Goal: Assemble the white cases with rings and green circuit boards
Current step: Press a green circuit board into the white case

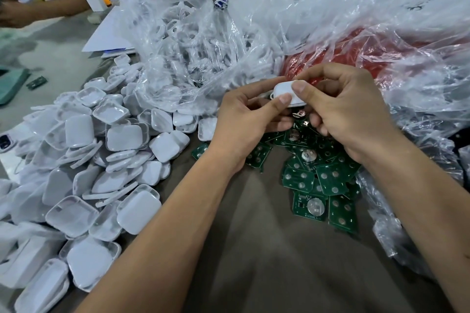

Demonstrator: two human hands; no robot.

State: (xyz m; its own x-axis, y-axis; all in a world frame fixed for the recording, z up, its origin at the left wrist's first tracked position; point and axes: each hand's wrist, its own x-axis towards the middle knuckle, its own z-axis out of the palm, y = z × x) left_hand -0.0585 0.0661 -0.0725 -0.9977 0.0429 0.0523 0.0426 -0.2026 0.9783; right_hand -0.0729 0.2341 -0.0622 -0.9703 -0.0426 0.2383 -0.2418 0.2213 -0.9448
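both hands work one white case (pixel 288 94) held just above the boards (pixel 319 173): the left hand (pixel 248 119) pinches its near edge with thumb and fingers, the right hand (pixel 338 107) clamps it from above, thumb on top. it looks like one unit is mid-assembly (whether ring and board are already inside, i cannot tell), and plenty seems left: a big heap of cases (pixel 84 170) lies at the left and more sit in a clear bag (pixel 178 40). the surface is a grey-brown table (pixel 254 262); another person's arm (pixel 43 10) reaches in at far left.
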